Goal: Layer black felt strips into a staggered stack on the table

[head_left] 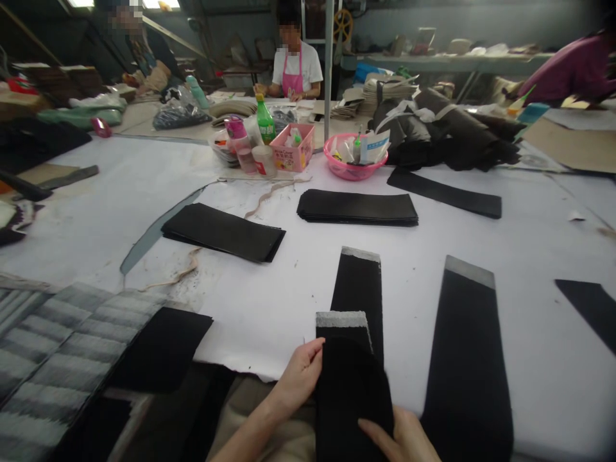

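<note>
So the flat matte black strip [353, 391] being worked on is smooth and plain, with a curved top end. A speckled pale grey band [341, 319] pokes out behind that curve, and I honestly can't tell if it's the same strip folded over or another one underneath. It's at the near edge of the white-covered table [269, 301], partly over the lap. Left hand [301, 372] is pinching its left edge near the top; right hand [407, 436] has the lower right edge, thumb on the face, other fingers mostly hidden.

Counting up: two more grey-ended black strips lie close by, one narrow strip [359, 285] just behind and one long strip [469, 353] to the right. Further back, two black stacks, one left-hand stack [224, 232] and one middle stack [359, 206], plus one loose black piece [445, 192].
</note>
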A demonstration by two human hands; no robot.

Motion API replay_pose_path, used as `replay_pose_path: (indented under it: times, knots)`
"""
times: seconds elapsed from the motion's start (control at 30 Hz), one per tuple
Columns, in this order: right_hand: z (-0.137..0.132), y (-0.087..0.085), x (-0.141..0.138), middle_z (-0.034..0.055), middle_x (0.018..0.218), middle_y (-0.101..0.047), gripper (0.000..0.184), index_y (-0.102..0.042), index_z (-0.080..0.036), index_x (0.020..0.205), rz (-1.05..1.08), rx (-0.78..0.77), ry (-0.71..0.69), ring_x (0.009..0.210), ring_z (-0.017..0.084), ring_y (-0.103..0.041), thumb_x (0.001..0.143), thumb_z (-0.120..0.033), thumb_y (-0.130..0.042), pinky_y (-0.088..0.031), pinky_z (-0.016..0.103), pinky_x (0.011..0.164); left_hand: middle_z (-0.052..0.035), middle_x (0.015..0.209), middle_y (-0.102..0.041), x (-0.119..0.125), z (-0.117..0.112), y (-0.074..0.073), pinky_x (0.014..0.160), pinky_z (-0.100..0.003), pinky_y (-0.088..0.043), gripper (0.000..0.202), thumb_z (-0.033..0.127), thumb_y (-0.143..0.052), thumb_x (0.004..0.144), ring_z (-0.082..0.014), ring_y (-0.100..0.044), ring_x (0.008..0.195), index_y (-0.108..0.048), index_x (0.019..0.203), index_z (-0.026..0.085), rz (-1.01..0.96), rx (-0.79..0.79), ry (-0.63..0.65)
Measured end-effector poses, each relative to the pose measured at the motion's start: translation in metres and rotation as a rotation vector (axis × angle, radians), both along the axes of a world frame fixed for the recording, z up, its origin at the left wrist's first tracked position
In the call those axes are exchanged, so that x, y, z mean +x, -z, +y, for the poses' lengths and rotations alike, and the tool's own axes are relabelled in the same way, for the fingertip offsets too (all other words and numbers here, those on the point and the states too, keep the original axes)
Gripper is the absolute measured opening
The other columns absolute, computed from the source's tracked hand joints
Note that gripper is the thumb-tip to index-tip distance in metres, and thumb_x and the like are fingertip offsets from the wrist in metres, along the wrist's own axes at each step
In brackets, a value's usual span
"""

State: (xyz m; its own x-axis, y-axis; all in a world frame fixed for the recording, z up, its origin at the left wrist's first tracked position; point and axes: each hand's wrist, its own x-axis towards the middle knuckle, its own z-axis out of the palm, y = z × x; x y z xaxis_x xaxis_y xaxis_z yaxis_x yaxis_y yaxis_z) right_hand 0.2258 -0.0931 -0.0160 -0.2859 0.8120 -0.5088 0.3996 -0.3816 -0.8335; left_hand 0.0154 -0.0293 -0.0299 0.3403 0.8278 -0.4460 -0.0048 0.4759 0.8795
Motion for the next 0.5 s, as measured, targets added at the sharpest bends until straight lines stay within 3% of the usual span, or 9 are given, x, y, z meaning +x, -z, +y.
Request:
replay_pose_path:
  times: [0.07, 0.13, 0.27, 0.4, 0.5]
  knots:
    - [0.001, 0.006, 0.003, 0.0083, 0.096, -0.073, 0.031, -0.070, -0.017, 0.096, -0.028, 0.005, 0.010, 0.092, 0.027, -0.066, 0.085, -0.044, -0.059, -0.052, 0.030, 0.082, -0.0064, 0.090, -0.063, -0.003, -0.004, 0.002, 0.072, -0.028, -0.049, 0.045, 0.053, -0.041, 0.094, -0.0166, -0.061, 0.082, -0.062, 0.103, 0.014, -0.016, -0.058, -0.076]
    - [0.001, 0.009, 0.005, 0.0086, 0.098, -0.073, 0.031, -0.071, -0.019, 0.098, -0.059, 0.025, 0.019, 0.094, 0.027, -0.067, 0.082, -0.043, -0.060, -0.053, 0.032, 0.085, -0.0055, 0.091, -0.060, -0.006, -0.010, 0.004, 0.070, -0.026, -0.049, 0.044, 0.052, -0.045, 0.093, -0.0142, -0.059, 0.079, -0.056, 0.115, 0.016, -0.012, -0.047, -0.132]
    - [-0.001, 0.014, 0.006, 0.0087, 0.105, -0.071, 0.038, -0.066, -0.019, 0.110, -0.126, 0.095, 0.110, 0.101, 0.027, -0.066, 0.083, -0.044, -0.056, -0.053, 0.038, 0.089, -0.0013, 0.089, -0.053, -0.005, -0.021, 0.006, 0.057, -0.021, -0.045, 0.050, 0.037, -0.058, 0.088, -0.0094, -0.052, 0.065, -0.042, 0.133, 0.021, 0.119, 0.069, -0.102]
    - [-0.009, 0.024, 0.009, 0.0079, 0.086, -0.072, 0.034, -0.064, -0.023, 0.096, -0.323, 0.144, 0.166, 0.084, 0.028, -0.070, 0.083, -0.051, -0.051, -0.055, 0.035, 0.069, 0.0001, 0.086, -0.054, 0.000, -0.022, 0.007, 0.057, -0.021, -0.043, 0.049, 0.024, -0.052, 0.088, -0.0090, -0.051, 0.061, -0.040, 0.136, 0.023, 0.306, 0.185, 0.003]
    - [-0.014, 0.025, 0.017, 0.0022, 0.061, -0.065, 0.031, -0.055, -0.027, 0.079, -0.636, 0.137, 0.105, 0.060, 0.027, -0.067, 0.084, -0.056, -0.046, -0.045, 0.032, 0.049, 0.0003, 0.080, -0.058, 0.002, -0.020, 0.003, 0.064, -0.024, -0.044, 0.045, 0.019, -0.051, 0.085, -0.0125, -0.053, 0.066, -0.049, 0.130, 0.023, 0.467, 0.263, 0.114]
